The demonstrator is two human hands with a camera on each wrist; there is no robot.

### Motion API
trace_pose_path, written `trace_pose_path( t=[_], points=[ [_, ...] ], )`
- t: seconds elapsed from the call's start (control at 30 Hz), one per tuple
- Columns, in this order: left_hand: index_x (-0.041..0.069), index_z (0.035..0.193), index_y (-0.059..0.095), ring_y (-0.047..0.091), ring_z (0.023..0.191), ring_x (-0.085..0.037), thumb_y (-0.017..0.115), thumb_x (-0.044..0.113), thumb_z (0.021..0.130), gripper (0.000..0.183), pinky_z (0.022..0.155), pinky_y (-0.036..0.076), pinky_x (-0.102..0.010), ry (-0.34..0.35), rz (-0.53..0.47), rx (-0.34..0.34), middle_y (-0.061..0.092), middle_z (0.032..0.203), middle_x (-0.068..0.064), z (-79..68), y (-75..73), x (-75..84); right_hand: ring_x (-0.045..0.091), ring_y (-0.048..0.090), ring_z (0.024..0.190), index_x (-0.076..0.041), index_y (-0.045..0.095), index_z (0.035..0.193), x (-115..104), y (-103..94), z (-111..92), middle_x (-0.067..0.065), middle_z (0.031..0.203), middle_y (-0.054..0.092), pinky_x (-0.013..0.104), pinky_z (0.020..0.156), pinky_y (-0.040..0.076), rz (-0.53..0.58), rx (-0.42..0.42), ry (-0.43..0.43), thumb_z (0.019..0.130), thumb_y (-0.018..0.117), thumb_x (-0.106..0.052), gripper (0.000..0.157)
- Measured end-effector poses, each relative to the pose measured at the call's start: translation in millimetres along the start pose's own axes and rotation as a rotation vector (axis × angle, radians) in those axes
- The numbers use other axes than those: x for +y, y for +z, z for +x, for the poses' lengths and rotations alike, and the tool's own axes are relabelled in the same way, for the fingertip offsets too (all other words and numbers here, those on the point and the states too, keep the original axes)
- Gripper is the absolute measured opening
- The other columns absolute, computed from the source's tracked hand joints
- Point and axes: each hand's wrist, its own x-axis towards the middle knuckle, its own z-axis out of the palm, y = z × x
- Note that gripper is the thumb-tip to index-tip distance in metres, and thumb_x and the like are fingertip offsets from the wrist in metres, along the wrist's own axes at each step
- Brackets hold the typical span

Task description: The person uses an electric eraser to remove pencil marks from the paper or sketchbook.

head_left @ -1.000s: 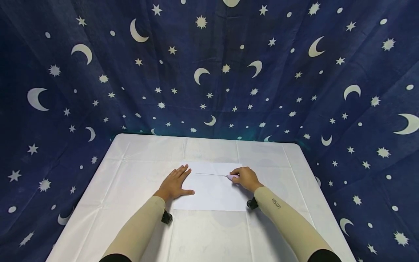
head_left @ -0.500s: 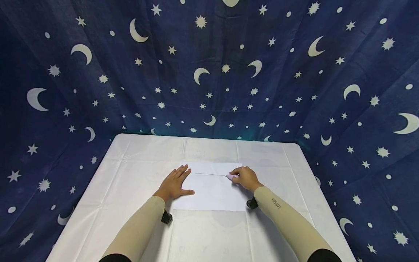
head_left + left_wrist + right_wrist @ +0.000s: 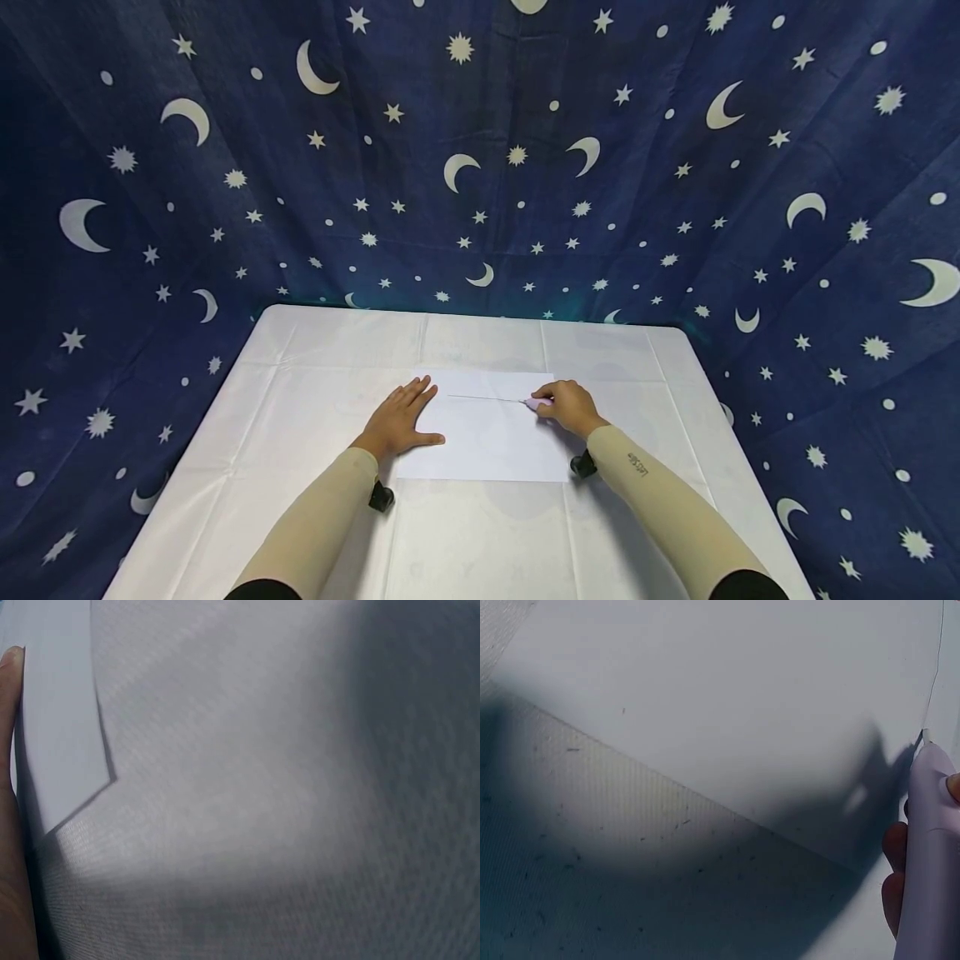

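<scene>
A sheet of white paper [image 3: 480,450] lies on the white-covered table, with a thin dark slit-like line running across its upper part. My left hand [image 3: 401,419] rests on the paper's left side, fingers and thumb spread straight. In my right hand [image 3: 570,407] I grip a lilac utility knife [image 3: 934,847], fingers curled round its body and thumb on its slider. Its short blade tip touches the paper at the right end of the line. Only the edge of my left thumb [image 3: 10,712] shows in the left wrist view, beside a paper corner.
The table cover [image 3: 480,542] is creased, with small dark marks visible in the right wrist view. A dark blue curtain [image 3: 480,125] with moons and stars hangs behind and at both sides. Each wrist carries a small black camera [image 3: 382,497].
My right hand and the utility knife have moved slightly right, and the line on the paper has grown longer behind the tip. The left hand stays in place.
</scene>
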Motion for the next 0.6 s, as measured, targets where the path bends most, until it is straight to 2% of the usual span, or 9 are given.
trace_pose_path(
  t=[0.23,0.6],
  points=[
    [0.018,0.158,0.025,0.012,0.153,-0.023,0.055,0.079,0.079,0.104,0.124,0.013,-0.045,-0.002,-0.004,-0.001,0.012,0.166,-0.001,-0.5,-2.4,3.2,0.025,0.066,0.101,-0.012,0.078,0.106,-2.7,2.6,2.0,0.006,0.109,0.074,0.044,0.092,0.052,-0.005,0.009,-0.043,0.084,0.077,-0.021,0.023],
    [0.018,0.158,0.025,0.012,0.153,-0.024,0.055,0.079,0.079,0.104,0.124,0.013,-0.045,0.002,-0.008,0.001,0.012,0.166,-0.001,-1.1,-3.3,2.4,0.024,0.067,0.1,-0.013,0.079,0.105,1.3,5.1,3.7,0.005,0.108,0.074,0.044,0.091,0.053,-0.023,0.017,-0.05,0.085,0.077,-0.026,0.023]
  ],
)
